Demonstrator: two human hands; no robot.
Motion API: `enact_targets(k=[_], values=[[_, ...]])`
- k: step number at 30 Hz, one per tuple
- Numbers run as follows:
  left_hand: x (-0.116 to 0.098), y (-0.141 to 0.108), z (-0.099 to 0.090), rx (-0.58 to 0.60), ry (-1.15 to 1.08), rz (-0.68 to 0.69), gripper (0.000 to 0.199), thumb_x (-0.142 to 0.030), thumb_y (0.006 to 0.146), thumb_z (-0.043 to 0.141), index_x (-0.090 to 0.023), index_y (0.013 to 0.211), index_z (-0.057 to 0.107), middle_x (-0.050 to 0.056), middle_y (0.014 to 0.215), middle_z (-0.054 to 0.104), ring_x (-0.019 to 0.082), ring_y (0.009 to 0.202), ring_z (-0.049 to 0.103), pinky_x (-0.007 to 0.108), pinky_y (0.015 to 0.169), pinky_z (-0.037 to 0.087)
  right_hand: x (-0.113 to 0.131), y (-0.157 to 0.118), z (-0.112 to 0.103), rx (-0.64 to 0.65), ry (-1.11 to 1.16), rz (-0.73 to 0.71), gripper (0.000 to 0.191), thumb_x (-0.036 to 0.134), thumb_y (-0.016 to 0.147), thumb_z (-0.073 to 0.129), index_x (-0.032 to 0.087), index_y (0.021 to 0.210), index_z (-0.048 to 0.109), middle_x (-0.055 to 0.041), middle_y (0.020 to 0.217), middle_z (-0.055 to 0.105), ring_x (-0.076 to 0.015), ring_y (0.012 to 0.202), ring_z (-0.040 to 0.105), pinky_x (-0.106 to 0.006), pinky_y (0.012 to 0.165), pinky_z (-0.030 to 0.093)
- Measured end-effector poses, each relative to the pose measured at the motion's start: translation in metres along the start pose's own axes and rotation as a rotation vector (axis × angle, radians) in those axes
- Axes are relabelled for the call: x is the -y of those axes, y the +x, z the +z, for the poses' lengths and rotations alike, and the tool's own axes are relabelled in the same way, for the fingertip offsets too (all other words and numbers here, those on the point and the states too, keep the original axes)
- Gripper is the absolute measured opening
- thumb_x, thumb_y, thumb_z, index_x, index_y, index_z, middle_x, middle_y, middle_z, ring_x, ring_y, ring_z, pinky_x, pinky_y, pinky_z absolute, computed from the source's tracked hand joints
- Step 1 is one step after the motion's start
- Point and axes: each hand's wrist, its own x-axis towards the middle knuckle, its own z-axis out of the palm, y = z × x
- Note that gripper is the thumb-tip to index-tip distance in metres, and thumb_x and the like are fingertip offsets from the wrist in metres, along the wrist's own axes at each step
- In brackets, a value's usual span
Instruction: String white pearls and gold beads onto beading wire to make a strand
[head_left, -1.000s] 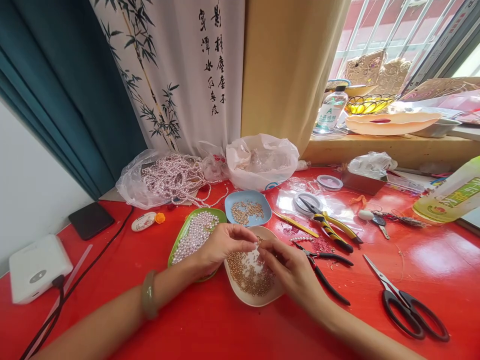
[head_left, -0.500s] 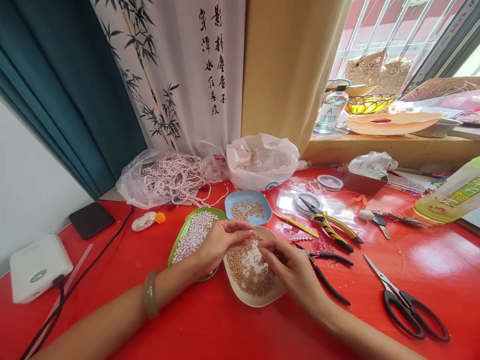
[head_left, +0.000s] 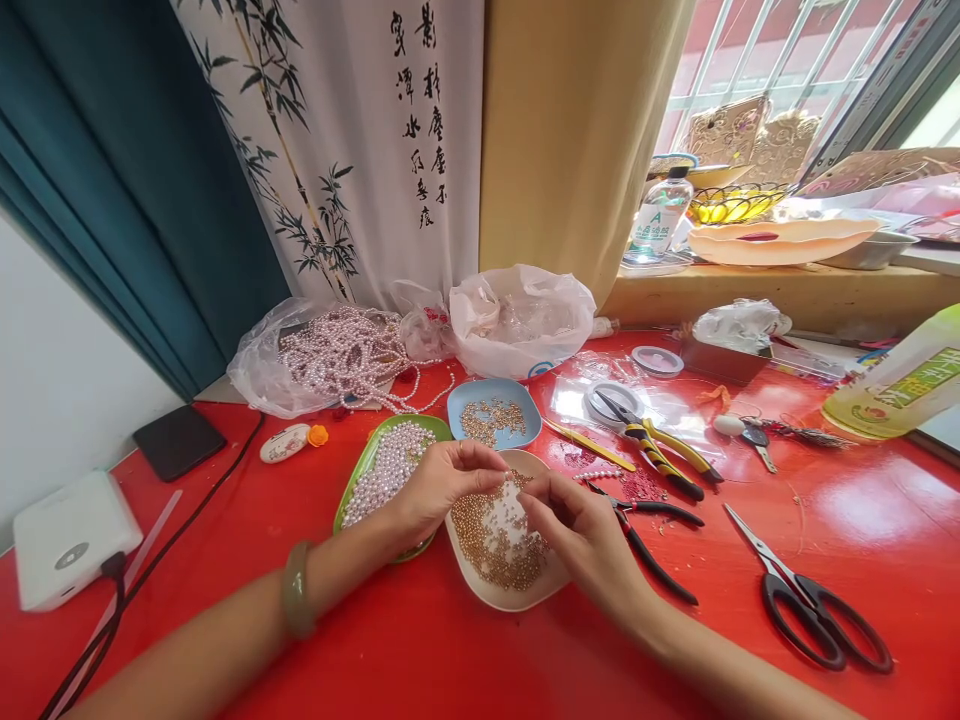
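Over a white dish (head_left: 510, 598) of small gold beads (head_left: 480, 540), my two hands meet with their fingertips close together. My left hand (head_left: 442, 490) pinches thumb against forefinger, its wrist passing over a green tray (head_left: 351, 490) of pearl-like beads (head_left: 390, 465). My right hand (head_left: 574, 525) is also closed in a pinch, above the dish's right side. Whatever sits between the fingertips of either hand is too small to make out. Just behind the hands lies a blue dish (head_left: 531, 400) with more gold beads (head_left: 491, 420).
Yellow-black pliers (head_left: 664, 460), red-black pliers (head_left: 652, 550), yellow tweezers (head_left: 592, 447) and black-handled scissors (head_left: 817, 610) lie to the right. Behind are bead strands (head_left: 337, 350) and a plastic bag (head_left: 525, 320). A white box (head_left: 75, 540) with a cable and a phone (head_left: 180, 440) are at left.
The view has shifted very slightly. Both hands keep nearly the same pinched pose over the white dish, and nothing on the table has visibly moved.
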Motion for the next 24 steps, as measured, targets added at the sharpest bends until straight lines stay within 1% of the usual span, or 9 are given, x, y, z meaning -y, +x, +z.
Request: enact_targets(k=[9, 16, 24], values=[[0.0004, -0.0001, 0.0003, -0.002, 0.031, -0.002, 0.011, -0.018, 0.057, 0.071, -0.014, 0.065, 0.065, -0.001, 0.063, 0.061, 0.009, 0.061, 0.053, 0.022, 0.065, 0.041, 0.001, -0.0003, 0.0005, 0.002, -0.018, 0.021, 0.015, 0.025, 0.076, 0.044, 0.018, 0.064, 0.047, 0.004, 0.053, 0.042, -0.0095, 0.049, 0.039, -0.021, 0.046, 0.033], [0.0005, -0.0002, -0.0003, -0.014, 0.059, 0.013, 0.011, -0.018, 0.057, 0.071, -0.014, 0.066, 0.065, 0.0, 0.064, 0.062, 0.009, 0.061, 0.053, 0.022, 0.064, 0.042, 0.0012, -0.0007, -0.0001, -0.012, -0.013, 0.002, 0.014, 0.023, 0.078, 0.043, 0.018, 0.065, 0.047, 0.0034, 0.055, 0.045, -0.0092, 0.05, 0.041, -0.02, 0.048, 0.034], [0.0026, -0.0005, 0.0006, 0.015, 0.077, 0.016, 0.011, -0.017, 0.058, 0.071, -0.013, 0.067, 0.065, 0.0, 0.065, 0.062, 0.01, 0.063, 0.055, 0.023, 0.065, 0.042, 0.0001, -0.0003, 0.0001, 0.009, -0.042, 0.015, 0.017, 0.025, 0.079, 0.043, 0.018, 0.064, 0.046, 0.0039, 0.054, 0.044, -0.0091, 0.049, 0.039, -0.02, 0.047, 0.033]])
